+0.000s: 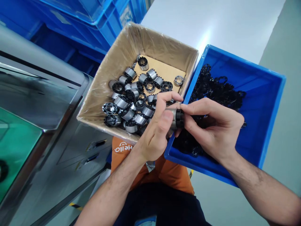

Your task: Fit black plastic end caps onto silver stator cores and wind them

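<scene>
My left hand (pixel 156 128) is closed around a silvery motor stator core (pixel 174 118), held level above the meeting edges of two containers. On the core's right end sits a black toothed plastic end cap (pixel 180 118). The thumb and fingers of my right hand (pixel 213 125) pinch that cap from the right. Below and left stands a cardboard box (pixel 164 40) lined with clear film, holding several stator cores (pixel 121 102) with black ends. Under my right hand is a blue bin (pixel 263 91) with a heap of black plastic parts (pixel 218 91).
Stacked blue crates (pixel 110 31) stand behind the box at the upper left. A metal machine cabinet (pixel 77 135) with a green surface (pixel 18 147) flanks the left side. A white tabletop (pixel 225 18) lies behind the bin. Orange cloth (pixel 174 172) covers my lap.
</scene>
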`<state>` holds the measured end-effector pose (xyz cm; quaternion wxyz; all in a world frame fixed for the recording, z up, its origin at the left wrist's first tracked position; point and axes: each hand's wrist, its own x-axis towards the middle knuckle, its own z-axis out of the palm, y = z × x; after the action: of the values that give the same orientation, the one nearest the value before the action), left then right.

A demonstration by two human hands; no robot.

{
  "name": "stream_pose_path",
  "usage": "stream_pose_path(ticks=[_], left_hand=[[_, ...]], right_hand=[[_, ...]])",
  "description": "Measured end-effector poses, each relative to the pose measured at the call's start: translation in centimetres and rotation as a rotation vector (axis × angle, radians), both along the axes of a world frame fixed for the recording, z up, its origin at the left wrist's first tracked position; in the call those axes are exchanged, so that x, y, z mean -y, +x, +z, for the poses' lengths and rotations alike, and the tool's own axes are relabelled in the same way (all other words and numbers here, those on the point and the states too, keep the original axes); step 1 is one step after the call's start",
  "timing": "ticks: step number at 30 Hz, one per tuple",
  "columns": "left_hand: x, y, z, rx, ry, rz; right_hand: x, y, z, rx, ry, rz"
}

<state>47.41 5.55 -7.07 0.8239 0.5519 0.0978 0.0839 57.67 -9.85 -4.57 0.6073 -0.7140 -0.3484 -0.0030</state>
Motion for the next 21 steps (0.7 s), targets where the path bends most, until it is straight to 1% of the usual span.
stream_pose_path(ticks=[3, 7, 10, 12, 13, 16, 17, 19, 21], left_hand=[[0.2, -0.1, -0.1, 0.043, 0.012, 0.015], [0.2, -0.3, -0.5, 0.072, 0.031, -0.033], [-0.3, -0.3, -0.6, 0.074, 0.057, -0.074], [-0.8, -0.1, -0.6, 0.09, 0.09, -0.086], [-1.1, 0.1, -0.7, 0.112, 0.105, -0.056], [-1.6, 0.7, -0.8, 0.166, 0.147, 0.122], [-1.6, 0.9, -0.8, 0.172, 0.173, 0.137], [-1.7, 1.1, -0.9, 0.194, 0.265, 0.056], [-1.6, 1.1, -0.8, 0.239, 0.355, -0.036]], right_hand=[[-0.2, -0.4, 0.4, 0.007, -0.006, -0.014], [-0.2, -0.8, 0.7, -0.075, -0.039, -0.046], [0.2, -0.2, 0.7, 0.017, -0.066, -0.03], [0.6, 0.7, 0.7, 0.017, -0.055, -0.023], [0.8, 1.1, 0.7, -0.025, -0.043, -0.022], [0.9, 1.9, 0.7, -0.149, 0.027, -0.041], [0.8, 1.8, 0.6, -0.155, 0.062, -0.04], [0.4, 1.4, 0.5, -0.128, 0.127, -0.017], [0.1, 1.1, 0.2, -0.061, 0.147, 0.023]])
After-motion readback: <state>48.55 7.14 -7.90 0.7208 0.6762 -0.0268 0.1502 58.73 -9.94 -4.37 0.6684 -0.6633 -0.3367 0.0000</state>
